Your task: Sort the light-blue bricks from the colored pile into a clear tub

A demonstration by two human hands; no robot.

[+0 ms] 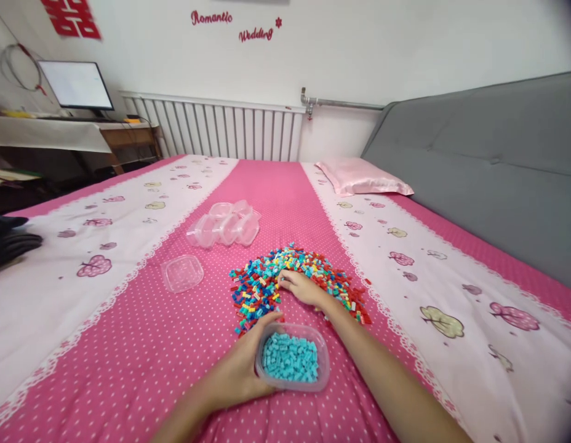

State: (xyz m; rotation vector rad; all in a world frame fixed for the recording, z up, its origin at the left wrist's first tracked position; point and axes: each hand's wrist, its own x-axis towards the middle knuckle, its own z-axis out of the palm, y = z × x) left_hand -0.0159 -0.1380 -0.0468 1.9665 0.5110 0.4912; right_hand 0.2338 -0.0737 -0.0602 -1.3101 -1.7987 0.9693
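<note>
My left hand (pixel 242 372) grips the left side of a clear plastic tub (pixel 323 363), which is tilted a little towards me. Many small turquoise toy bricks (pixel 290 358) cover the bottom of the tub. Beyond it, a loose heap of mixed toy bricks (pixel 255 292) in red, blue, turquoise and yellow spreads in an arc on the bed. My right hand (pixel 304 288) reaches into the near middle of this heap, its fingers drawn together at the bricks. Whatever lies between those fingertips is too small to make out.
On the pink dotted bedspread (pixel 211 332), a single clear lid (pixel 184 274) lies left of the heap. Several clear plastic tubs (pixel 225 224) are grouped behind it. A pink pillow (pixel 362 177) rests near the grey headboard (pixel 488 160). Dark cloth (pixel 13 240) lies at the far left.
</note>
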